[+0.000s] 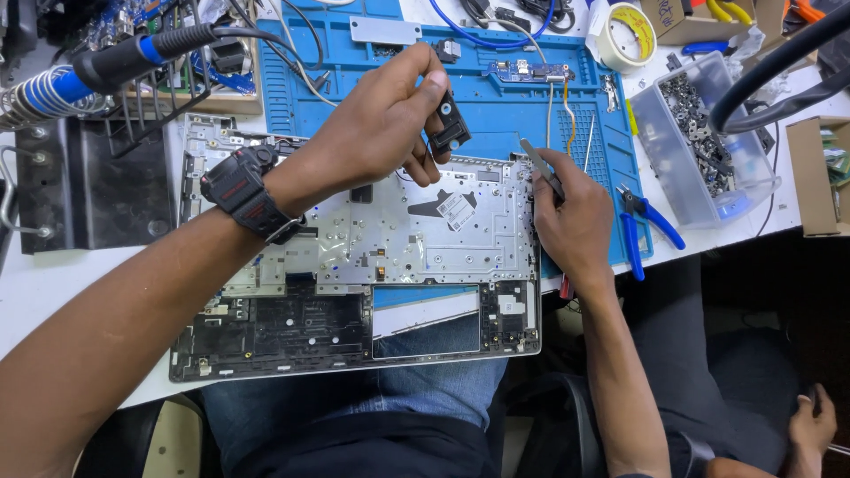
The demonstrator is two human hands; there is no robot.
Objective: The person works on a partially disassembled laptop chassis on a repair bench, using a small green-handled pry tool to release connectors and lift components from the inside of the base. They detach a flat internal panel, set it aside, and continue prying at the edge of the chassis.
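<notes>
Blue mat [496,111] on your white surface [53,283], an opened laptop shell [354,265] across it.
Your left hand [390,115] pinches a small black part [450,124] above the shell; your right hand [575,217] grips tweezers [542,168].

White rectangular label [457,211] on laptop chassis [496,221] centre; brown cardboard box [819,173] at right table edge.

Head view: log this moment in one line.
left hand: holds black speaker module | right hand: holds tweezers | under both: laptop chassis
</notes>
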